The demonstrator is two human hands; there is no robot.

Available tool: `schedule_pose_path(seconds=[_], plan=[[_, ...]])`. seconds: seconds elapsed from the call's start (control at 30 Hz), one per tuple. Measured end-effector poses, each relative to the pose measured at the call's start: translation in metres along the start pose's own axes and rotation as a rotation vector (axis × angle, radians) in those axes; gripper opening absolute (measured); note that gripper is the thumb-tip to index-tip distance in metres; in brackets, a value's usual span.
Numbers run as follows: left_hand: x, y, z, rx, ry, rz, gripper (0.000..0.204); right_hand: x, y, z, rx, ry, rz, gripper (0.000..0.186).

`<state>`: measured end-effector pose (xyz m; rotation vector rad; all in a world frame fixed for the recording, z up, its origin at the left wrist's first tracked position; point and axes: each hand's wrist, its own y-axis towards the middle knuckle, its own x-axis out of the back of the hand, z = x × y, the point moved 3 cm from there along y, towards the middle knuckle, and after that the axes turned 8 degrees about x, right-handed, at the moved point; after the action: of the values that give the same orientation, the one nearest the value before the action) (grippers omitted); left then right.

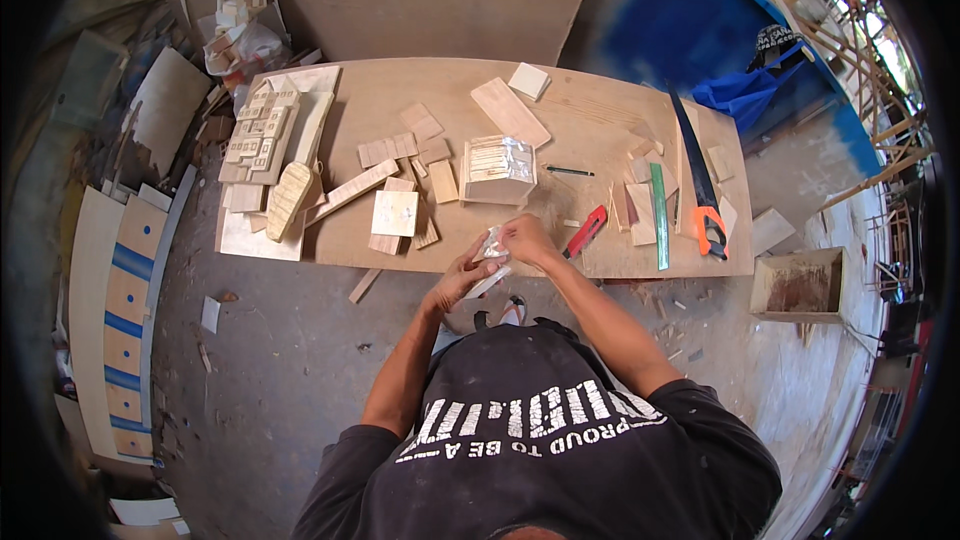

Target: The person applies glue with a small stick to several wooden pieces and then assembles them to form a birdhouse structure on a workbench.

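Note:
My left hand (pixel 466 275) grips a small pale piece with crinkled, shiny white material (pixel 490 243) on it, held over the front edge of the table. My right hand (pixel 526 238) pinches the upper part of the same piece. Just behind my hands sits a small slatted wooden box-like model (pixel 497 162) with shiny patches on top. A red utility knife (pixel 585 232) lies right of my right hand, and a dark pencil (pixel 568 169) is behind it. A square pale block (pixel 395 213) rests left of my hands among wooden offcuts.
A wooden house model (pixel 258 135) stands at the left of the table (pixel 640 90). A green strip (pixel 660 220) and an orange-handled saw (pixel 708 225) lie at the right, among offcuts. A crate (pixel 797 285) stands beyond the right end. Panels (pixel 100 320) line the left side.

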<state>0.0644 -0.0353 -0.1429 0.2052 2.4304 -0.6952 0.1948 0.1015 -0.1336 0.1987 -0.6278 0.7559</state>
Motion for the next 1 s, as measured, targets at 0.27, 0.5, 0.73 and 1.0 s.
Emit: schedule_pose_path(seconds=[0.27, 0.5, 0.73, 1.0], plan=[[-0.004, -0.003, -0.01, -0.015, 0.026, -0.007, 0.1, 0.017, -0.009, 0.015, -0.365, 0.391, -0.02, 0.016], [0.014, -0.039, -0.011, -0.051, -0.322, 0.08, 0.081, 0.064, -0.03, 0.041, -0.356, 0.583, -0.04, 0.018], [-0.013, -0.055, -0.053, -0.232, -0.655, -0.011, 0.066, 0.041, -0.059, 0.115, -0.025, 0.747, -0.021, 0.023], [-0.036, -0.052, -0.079, -0.449, -0.585, -0.201, 0.064, 0.02, -0.073, 0.173, 0.552, -0.008, -0.293, 0.018]])
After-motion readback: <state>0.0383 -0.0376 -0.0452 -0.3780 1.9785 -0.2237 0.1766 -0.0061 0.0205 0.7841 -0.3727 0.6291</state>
